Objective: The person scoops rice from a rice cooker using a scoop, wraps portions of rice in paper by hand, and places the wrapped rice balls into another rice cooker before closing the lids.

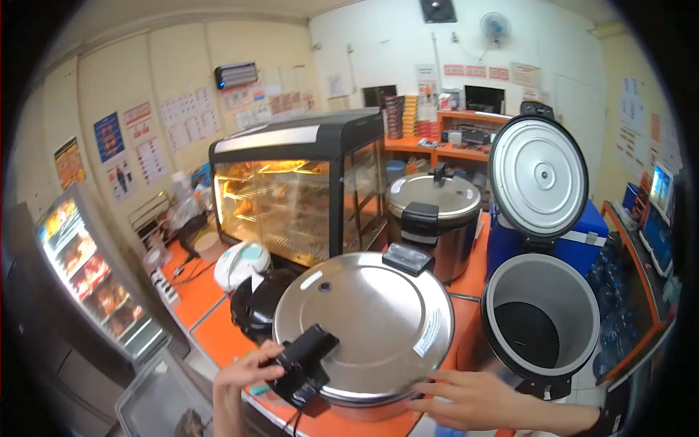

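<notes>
A large rice cooker (pixel 371 313) with a closed steel lid stands on the orange counter in front of me. My left hand (pixel 251 371) is at its black front latch handle (pixel 302 364), the fingers curled over the handle's left side. Against the lower right of the cooker's rim lies my right hand (pixel 466 400), fingers stretched out with nothing in them. To the right, a second rice cooker (pixel 582 320) has its lid (pixel 539 178) raised, showing a grey inner wall and dark bottom. Another lidded cooker (pixel 437 197) sits behind.
A lit glass food warmer (pixel 291 197) stands at the back left of the orange counter (pixel 196 280). Near it are a small white cooker (pixel 242 264) and a black appliance (pixel 262 302). A blue cooler box (pixel 502 247) is behind the open cooker. Left, a display fridge (pixel 95 277) and grey bin (pixel 156 397).
</notes>
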{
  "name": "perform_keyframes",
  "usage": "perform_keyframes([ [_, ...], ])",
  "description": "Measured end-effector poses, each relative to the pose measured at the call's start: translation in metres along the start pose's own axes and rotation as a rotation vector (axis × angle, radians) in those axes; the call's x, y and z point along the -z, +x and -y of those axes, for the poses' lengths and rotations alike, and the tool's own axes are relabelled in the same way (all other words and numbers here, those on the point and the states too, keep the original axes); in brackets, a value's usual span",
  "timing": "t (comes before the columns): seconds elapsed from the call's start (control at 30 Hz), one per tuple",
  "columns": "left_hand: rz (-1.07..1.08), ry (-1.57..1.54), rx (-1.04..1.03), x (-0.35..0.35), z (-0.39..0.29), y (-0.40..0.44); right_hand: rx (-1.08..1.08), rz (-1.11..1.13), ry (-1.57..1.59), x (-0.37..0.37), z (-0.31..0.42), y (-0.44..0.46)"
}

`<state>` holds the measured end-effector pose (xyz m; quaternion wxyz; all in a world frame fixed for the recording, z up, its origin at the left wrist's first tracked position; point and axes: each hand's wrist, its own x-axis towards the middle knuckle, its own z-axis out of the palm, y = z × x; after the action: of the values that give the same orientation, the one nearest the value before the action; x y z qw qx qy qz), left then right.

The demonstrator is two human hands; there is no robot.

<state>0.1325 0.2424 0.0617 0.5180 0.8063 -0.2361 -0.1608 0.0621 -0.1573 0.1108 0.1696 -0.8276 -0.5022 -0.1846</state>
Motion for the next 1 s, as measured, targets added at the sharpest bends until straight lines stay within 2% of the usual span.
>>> perform_keyframes([
  [0.03, -0.011, -0.130, 0.008, 0.000, -0.003, 0.001, 0.018, 0.020, -0.040, -0.024, -0.004, 0.011],
  [0.1, -0.064, -0.165, -0.055, 0.000, -0.029, 0.008, 0.068, 0.093, -0.107, -0.054, -0.012, 0.025],
  [0.2, 0.016, -0.061, -0.214, 0.041, -0.066, 0.042, 0.268, -0.040, -0.555, -0.041, -0.038, 0.060],
  [0.27, -0.146, 0.136, -0.507, 0.051, -0.127, 0.068, 0.129, -0.168, -0.538, -0.006, -0.043, 0.078],
  [0.3, -0.197, 0.327, -0.421, 0.076, -0.129, 0.087, -0.007, -0.265, -0.421, 0.005, -0.044, 0.085],
  [0.33, -0.406, 0.353, -0.475, 0.064, -0.165, 0.084, -0.014, -0.245, -0.414, 0.028, -0.055, 0.092],
  [0.37, -0.637, 0.303, -0.521, 0.061, -0.170, 0.081, -0.092, -0.292, -0.444, 0.040, -0.070, 0.089],
  [0.4, -0.867, 0.248, -0.562, 0.059, -0.176, 0.077, -0.240, -0.359, -0.333, 0.054, -0.079, 0.092],
  [0.43, -1.005, 0.089, -0.749, 0.057, -0.168, 0.073, -0.328, -0.457, -0.275, 0.065, -0.096, 0.093],
  [0.47, -1.023, 0.000, -0.885, 0.054, -0.142, 0.064, -0.450, -0.569, -0.156, 0.077, -0.110, 0.099],
  [0.5, -1.041, -0.093, -1.015, 0.046, -0.107, 0.051, -0.466, -0.624, -0.172, 0.092, -0.132, 0.104],
  [0.57, -1.342, 0.043, -0.640, 0.008, -0.053, 0.024, -0.586, -0.706, -0.247, 0.114, -0.182, 0.105],
  [0.6, -1.363, 0.006, -0.484, -0.013, -0.026, 0.012, -0.690, -0.699, -0.264, 0.126, -0.209, 0.101],
  [0.63, -1.423, -0.152, -0.281, -0.037, -0.011, 0.006, -0.654, -0.771, -0.164, 0.129, -0.238, 0.099],
  [0.67, -1.472, -0.313, -0.072, -0.060, 0.004, -0.003, -0.799, -0.746, -0.115, 0.135, -0.258, 0.094],
  [0.73, -1.362, -0.350, 0.031, -0.104, 0.069, -0.033, -0.882, -0.852, -0.089, 0.126, -0.310, 0.081],
  [0.77, -1.201, -0.481, 0.083, -0.124, 0.080, -0.054, -0.919, -0.906, -0.076, 0.123, -0.325, 0.081],
  [0.8, -1.036, -0.604, 0.131, -0.134, 0.074, -0.065, -0.947, -0.890, -0.018, 0.116, -0.321, 0.084],
  [0.9, -0.941, -1.022, 0.223, -0.154, 0.059, -0.061, -0.922, -0.861, -0.053, 0.114, -0.360, 0.073],
  [0.93, -0.948, -1.129, 0.415, -0.147, 0.053, -0.055, -0.859, -0.760, -0.141, 0.119, -0.366, 0.069],
  [0.97, -0.810, -1.156, 0.236, -0.150, 0.068, -0.049, -1.076, -0.614, -0.286, 0.128, -0.377, 0.059],
  [1.0, -0.862, -1.192, 0.194, -0.156, 0.062, -0.041, -1.052, -0.443, -0.506, 0.138, -0.408, 0.036],
])
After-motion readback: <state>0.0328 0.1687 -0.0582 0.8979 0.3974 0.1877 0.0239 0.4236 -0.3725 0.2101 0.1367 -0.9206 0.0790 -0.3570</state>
